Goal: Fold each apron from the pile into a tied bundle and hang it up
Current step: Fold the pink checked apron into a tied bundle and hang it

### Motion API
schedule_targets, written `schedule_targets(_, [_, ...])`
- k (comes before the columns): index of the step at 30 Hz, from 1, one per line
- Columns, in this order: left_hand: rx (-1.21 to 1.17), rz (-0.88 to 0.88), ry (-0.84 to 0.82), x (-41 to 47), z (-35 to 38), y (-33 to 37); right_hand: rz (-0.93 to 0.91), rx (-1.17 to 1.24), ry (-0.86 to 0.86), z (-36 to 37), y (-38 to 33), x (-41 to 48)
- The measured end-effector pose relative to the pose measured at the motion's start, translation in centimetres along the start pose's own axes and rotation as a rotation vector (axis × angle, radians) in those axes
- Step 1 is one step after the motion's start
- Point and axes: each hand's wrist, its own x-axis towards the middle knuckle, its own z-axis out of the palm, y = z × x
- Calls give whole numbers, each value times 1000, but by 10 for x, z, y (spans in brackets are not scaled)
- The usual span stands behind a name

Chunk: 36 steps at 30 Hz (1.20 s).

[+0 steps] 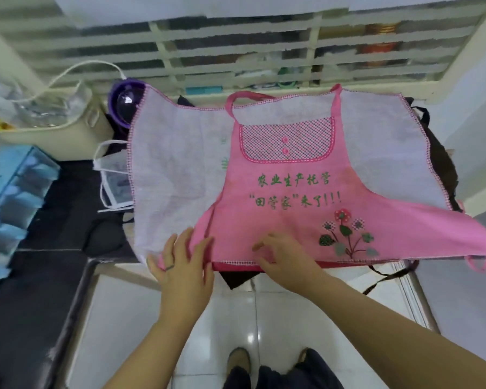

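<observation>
**Two hands smooth a pink apron spread over a pile**

A pink fabric apron [281,209] fills the middle of the view. It lies flat on a heap of dark cloth [237,277], with its neck loop at 12 o'clock and its checked hem at 6 o'clock. The white underside of the skirt shows at 9 and 2 o'clock.

Green Chinese characters are printed across the pink front. The upper line reads "农业生产托管". The lower line reads "“田管家”来了!!!". Above the writing is a red-and-white checked bib panel [288,138] with two pink buttons. At 4 o'clock is a stitched flower motif [345,234].

The left hand [181,265], wearing a thin ring, lies flat on the apron's near corner at 7 o'clock, fingers straight and spread. The right hand [282,259] sits at 6 o'clock just above the hem. Its fingers are loosely bent and its fingertips rest on the cloth, gripping nothing.

At 9 o'clock a white apron with thin strings [114,178] pokes out from the pile. A cream plastic basket [68,136] stands at 10 o'clock, beside a purple round object [124,103]. A barred window [236,54] spans 12 o'clock.
</observation>
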Motion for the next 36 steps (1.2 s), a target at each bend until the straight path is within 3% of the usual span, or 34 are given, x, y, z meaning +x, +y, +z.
schedule_targets(4, [17,-72,48,-9,-7,-36,7,-47,-38,30,-21,14])
schedule_targets(8, [-378,-342,97,-8,-14,-60,19,-30,-16,55,-43,27])
schedule_targets(12, [-903,-635,5,1,-24,-66,124,388,-64,63,-75,39])
schedule_targets(16, [-1025,-658,-90,4,-34,-73,324,746,-143,70,-97,52])
schedule_targets(19, [-1051,-528,-138,4,-33,-79,455,915,-87,70,-108,63])
schedule_targets(25, [-1097,-421,-206,0,-34,-84,522,1093,54,63,-117,78])
schedule_targets(30, [-802,-447,-7,-10,-32,-81,592,1237,110,56,-125,82])
schedule_targets(33, [-661,-471,32,-9,-24,-64,605,1302,114,51,-127,81])
schedule_targets(36, [-632,-410,138,1,-16,-52,599,1314,107,50,-129,80])
